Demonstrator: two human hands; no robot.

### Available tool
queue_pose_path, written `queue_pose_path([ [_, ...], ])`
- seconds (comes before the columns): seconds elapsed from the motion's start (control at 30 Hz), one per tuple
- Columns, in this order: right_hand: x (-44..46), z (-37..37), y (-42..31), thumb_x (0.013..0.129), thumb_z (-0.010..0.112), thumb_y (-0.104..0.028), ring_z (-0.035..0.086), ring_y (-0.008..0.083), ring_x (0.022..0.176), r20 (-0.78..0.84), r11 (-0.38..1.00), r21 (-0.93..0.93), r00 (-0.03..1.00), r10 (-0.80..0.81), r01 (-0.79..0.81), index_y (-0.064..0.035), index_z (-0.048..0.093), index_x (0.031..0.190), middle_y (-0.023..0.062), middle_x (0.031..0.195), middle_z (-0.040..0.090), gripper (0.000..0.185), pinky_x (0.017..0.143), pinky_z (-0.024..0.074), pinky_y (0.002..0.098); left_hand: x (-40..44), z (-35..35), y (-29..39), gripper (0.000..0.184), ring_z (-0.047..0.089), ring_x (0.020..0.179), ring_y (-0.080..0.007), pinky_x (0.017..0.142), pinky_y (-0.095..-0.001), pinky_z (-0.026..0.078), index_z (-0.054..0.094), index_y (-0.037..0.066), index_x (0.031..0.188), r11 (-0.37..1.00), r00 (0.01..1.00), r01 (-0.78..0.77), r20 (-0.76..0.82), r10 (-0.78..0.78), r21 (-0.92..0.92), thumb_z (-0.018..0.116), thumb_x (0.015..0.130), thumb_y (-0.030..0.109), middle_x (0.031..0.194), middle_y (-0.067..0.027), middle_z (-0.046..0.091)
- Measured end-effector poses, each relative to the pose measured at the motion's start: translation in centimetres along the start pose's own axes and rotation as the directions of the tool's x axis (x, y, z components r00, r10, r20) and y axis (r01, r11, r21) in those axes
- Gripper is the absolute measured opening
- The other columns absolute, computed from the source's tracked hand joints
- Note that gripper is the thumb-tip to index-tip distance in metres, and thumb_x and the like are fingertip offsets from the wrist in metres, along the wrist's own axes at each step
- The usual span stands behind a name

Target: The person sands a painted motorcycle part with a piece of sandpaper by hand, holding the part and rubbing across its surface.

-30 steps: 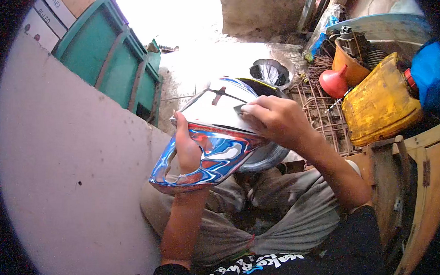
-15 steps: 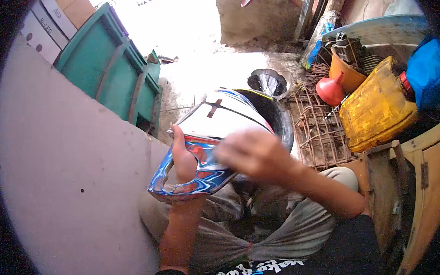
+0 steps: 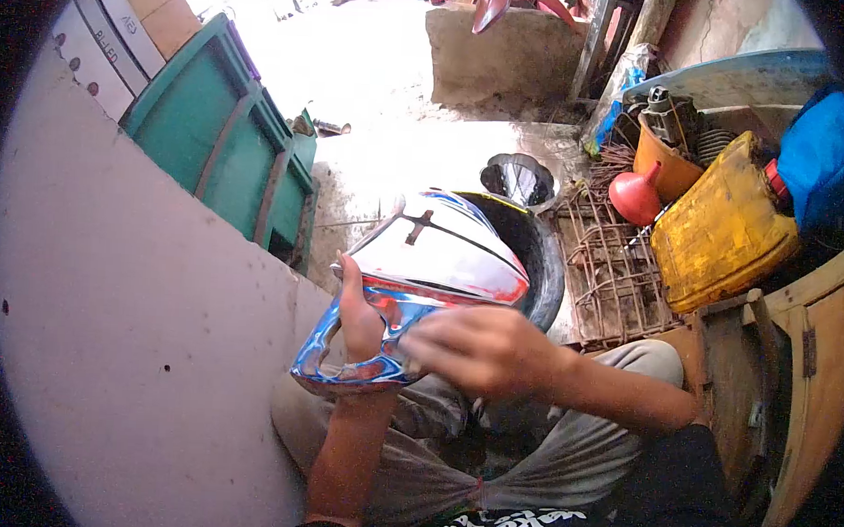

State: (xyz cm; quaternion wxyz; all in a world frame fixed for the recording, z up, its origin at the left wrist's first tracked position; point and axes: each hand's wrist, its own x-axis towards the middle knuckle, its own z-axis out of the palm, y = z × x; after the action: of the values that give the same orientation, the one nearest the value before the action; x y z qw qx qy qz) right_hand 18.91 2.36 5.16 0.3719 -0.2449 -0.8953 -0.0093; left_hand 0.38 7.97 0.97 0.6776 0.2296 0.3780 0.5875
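Observation:
A glossy motorcycle fairing panel (image 3: 432, 250) lies tilted above my lap, white on its broad far part, with blue, red and white swirls on its near end. My left hand (image 3: 359, 327) supports that near end from below, its fingers coming up through an opening and gripping the panel. On the swirled part, at the right of the left hand, my right hand (image 3: 475, 351) presses with fingers bent together. Motion blurs its fingertips, and whatever they may hold is hidden. Under the panel's far right side sits a black round tub (image 3: 546, 269).
A white wall or board (image 3: 148, 280) rises close on the left, beside a green cabinet (image 3: 211, 132). To the right are a rusty wire rack (image 3: 619, 272), a yellow jerrycan (image 3: 725, 225), a red funnel (image 3: 637, 196) and wooden furniture (image 3: 818, 356). A dark scalloped bowl (image 3: 518, 180) stands beyond the tub.
My right hand has slid down and slightly left along the swirled part of the panel. The left hand keeps its hold. The whole view has shifted a little.

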Motion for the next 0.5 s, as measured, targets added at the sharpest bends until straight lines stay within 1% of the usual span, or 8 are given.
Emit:
queue_pose_path([
  [0.13, -0.6, -0.9, 4.1, 0.084, 0.069, -0.017, 0.07, 0.0247, 0.084, 0.084, 0.95, -0.146, 0.953, 0.29, -0.276, -0.0097, 0.068, 0.1, 0.0071, 0.095, 0.069, 0.017, 0.072, 0.0585, 0.0405, 0.1, 0.2, -0.5, 0.063, 0.07, 0.097, -0.0252, 0.083, -0.0401, 0.058, 0.057, -0.002, 0.133, 1.0, 0.999, -0.009, -0.051, 0.01, 0.018, 0.044, 0.107, 0.054, 0.117, -0.0148, 0.069],
  [0.17, -0.6, -1.0, 5.0, 0.085, 0.069, -0.017, 0.071, 0.0247, 0.083, 0.028, 0.949, -0.16, 0.959, 0.28, -0.273, -0.0094, 0.068, 0.1, 0.0088, 0.095, 0.069, 0.017, 0.071, 0.0586, 0.0388, 0.0, 0.1, -0.5, 0.064, 0.07, 0.097, -0.0251, 0.083, -0.0399, 0.058, 0.057, -0.002, 0.133, 0.999, 0.998, -0.015, -0.065, 0.018, 0.047, 0.044, 0.107, 0.054, 0.117, -0.0149, 0.069],
  [0.23, -0.7, -0.7, 3.0, 0.085, 0.068, -0.015, 0.071, 0.0228, 0.085, 0.148, 0.976, -0.137, 0.971, 0.189, -0.169, -0.0077, 0.069, 0.103, 0.0091, 0.095, 0.069, 0.02, 0.071, 0.0596, 0.0369, 0.1, -0.2, -0.3, 0.064, 0.07, 0.097, -0.0249, 0.082, -0.0393, 0.058, 0.056, -0.002, 0.133, 0.997, 0.999, -0.006, -0.034, 0.008, 0.076, 0.043, 0.107, 0.055, 0.118, -0.015, 0.069],
  [0.3, -0.2, 0.4, -0.5, 0.083, 0.068, -0.014, 0.071, 0.02, 0.087, -0.014, 0.998, -0.041, 0.999, -0.04, 0.039, -0.0083, 0.07, 0.106, 0.0049, 0.096, 0.069, 0.023, 0.075, 0.0608, 0.0358, 0.7, -1.7, -0.3, 0.064, 0.07, 0.097, -0.0245, 0.081, -0.0379, 0.058, 0.057, -0.002, 0.133, 0.997, 0.995, 0.076, 0.063, -0.075, -0.016, 0.043, 0.107, 0.055, 0.117, -0.015, 0.069],
  [0.33, -0.4, 0.2, -0.3, 0.083, 0.069, -0.015, 0.071, 0.0205, 0.088, 0.031, 0.997, -0.075, 0.999, -0.017, 0.019, -0.0088, 0.07, 0.107, 0.005, 0.097, 0.069, 0.025, 0.076, 0.0606, 0.0366, 0.8, -2.4, -0.4, 0.063, 0.07, 0.096, -0.0243, 0.081, -0.0371, 0.058, 0.057, -0.001, 0.132, 0.986, 0.982, 0.146, 0.132, -0.134, -0.083, 0.043, 0.107, 0.055, 0.117, -0.0149, 0.069],
  [0.37, -0.5, -0.2, 0.3, 0.084, 0.069, -0.015, 0.071, 0.021, 0.089, 0.076, 0.994, -0.11, 0.997, 0.004, 0.004, -0.0092, 0.07, 0.109, 0.0051, 0.097, 0.069, 0.026, 0.077, 0.0604, 0.0374, 0.6, -1.8, -0.5, 0.063, 0.07, 0.096, -0.024, 0.08, -0.0362, 0.057, 0.058, 0.0, 0.132, 0.995, 0.993, 0.096, 0.074, -0.093, -0.041, 0.044, 0.106, 0.056, 0.117, -0.0146, 0.07],
  [0.43, -1.4, -0.1, 4.3, 0.085, 0.069, -0.015, 0.071, 0.0217, 0.089, 0.092, 0.961, -0.182, 0.969, 0.228, -0.209, -0.0094, 0.07, 0.112, 0.0051, 0.097, 0.069, 0.028, 0.077, 0.0599, 0.0391, -0.1, -0.1, -0.4, 0.063, 0.07, 0.095, -0.0234, 0.078, -0.0348, 0.057, 0.059, 0.001, 0.132, 0.999, 1.0, 0.011, -0.007, -0.011, 0.036, 0.044, 0.106, 0.056, 0.115, -0.014, 0.07],
  [0.5, -1.2, -0.6, 5.0, 0.086, 0.068, -0.016, 0.071, 0.0214, 0.089, 0.081, 0.965, -0.179, 0.975, 0.208, -0.191, -0.0107, 0.07, 0.113, 0.0049, 0.1, 0.07, 0.028, 0.078, 0.0594, 0.0383, -1.1, 1.4, 0.2, 0.063, 0.07, 0.094, -0.0229, 0.076, -0.0343, 0.057, 0.059, 0.001, 0.131, 0.994, 0.999, -0.035, -0.021, 0.037, 0.1, 0.044, 0.106, 0.057, 0.114, -0.0133, 0.071],
])
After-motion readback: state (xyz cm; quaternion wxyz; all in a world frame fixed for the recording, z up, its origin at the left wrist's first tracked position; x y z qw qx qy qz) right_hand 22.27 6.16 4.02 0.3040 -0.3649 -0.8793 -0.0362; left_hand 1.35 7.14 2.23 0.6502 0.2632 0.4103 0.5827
